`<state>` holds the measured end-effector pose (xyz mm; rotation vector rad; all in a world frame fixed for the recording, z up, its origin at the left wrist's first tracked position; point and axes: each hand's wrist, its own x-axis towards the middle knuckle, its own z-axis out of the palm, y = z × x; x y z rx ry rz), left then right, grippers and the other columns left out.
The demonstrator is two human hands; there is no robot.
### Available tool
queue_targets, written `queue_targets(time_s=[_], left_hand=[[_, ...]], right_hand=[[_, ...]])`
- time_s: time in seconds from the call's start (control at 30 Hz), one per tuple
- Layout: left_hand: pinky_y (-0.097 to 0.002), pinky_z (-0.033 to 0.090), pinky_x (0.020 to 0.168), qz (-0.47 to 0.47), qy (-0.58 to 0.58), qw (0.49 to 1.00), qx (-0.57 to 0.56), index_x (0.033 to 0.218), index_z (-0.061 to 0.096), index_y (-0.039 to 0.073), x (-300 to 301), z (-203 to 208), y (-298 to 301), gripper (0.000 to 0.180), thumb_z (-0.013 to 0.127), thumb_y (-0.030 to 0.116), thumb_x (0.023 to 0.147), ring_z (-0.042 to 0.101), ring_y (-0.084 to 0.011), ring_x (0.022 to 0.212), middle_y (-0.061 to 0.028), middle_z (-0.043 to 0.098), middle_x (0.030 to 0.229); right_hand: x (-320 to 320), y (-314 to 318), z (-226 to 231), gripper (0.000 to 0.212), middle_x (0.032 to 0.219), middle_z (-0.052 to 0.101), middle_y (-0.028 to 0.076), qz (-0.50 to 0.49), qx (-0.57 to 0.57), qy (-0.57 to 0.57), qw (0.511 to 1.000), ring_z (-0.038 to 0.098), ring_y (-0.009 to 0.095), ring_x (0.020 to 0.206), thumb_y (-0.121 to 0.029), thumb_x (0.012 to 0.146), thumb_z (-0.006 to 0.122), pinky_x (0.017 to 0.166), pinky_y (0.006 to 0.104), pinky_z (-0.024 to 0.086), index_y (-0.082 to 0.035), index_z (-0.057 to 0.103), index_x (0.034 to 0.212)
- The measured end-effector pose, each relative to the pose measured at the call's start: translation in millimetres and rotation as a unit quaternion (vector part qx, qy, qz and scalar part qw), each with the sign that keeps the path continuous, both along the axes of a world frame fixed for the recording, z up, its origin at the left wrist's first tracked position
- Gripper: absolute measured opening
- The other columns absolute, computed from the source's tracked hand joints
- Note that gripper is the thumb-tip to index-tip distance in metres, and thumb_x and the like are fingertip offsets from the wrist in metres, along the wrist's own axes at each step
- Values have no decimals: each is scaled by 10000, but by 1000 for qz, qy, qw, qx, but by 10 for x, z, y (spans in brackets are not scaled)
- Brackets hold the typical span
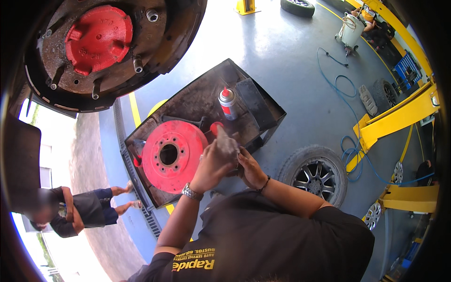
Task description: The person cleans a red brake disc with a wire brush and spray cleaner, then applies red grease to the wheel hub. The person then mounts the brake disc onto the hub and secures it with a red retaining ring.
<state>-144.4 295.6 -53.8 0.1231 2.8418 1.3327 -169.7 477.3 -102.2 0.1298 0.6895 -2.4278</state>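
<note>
My left hand, with a metal watch at the wrist, is closed around a grey-brown crumpled rag. On the other side of that rag, my right hand has its fingers curled against it. Both hands are above the near right edge of a dark metal tray cart. Beside my left hand a red-painted brake drum lies on the cart, its round centre hole and bolt holes showing. A spray can with a red nozzle stands beyond my hands. A small red round piece, its kind unclear, sits near my left fingertips.
At upper left hangs a wheel hub with studs and a red centre. A tyred wheel lies right of the cart. Yellow lift arms and a blue hose are at right. A person stands at left.
</note>
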Motion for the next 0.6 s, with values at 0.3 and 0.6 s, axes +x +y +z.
queue_targets(time_s=[0.3,0.6], left_hand=[[-527,347,1159,203,-58,955,-207,1543,386,73,380,-477,-650,899,755,507,848,429,-433,1396,-237,428,1498],[-528,382,1115,190,-45,945,-264,1564,300,21,209,-763,-1187,955,702,536,867,602,-473,1142,-275,636,1296]], right_hand=[[-908,224,-547,466,1201,638,234,-93,605,341,713,653,392,1101,-220,918,726,969,410,532,99,608,1237],[-1540,-539,-514,1018,1311,571,261,-305,667,460,501,589,422,1196,-258,817,840,1017,486,503,-27,222,1593]])
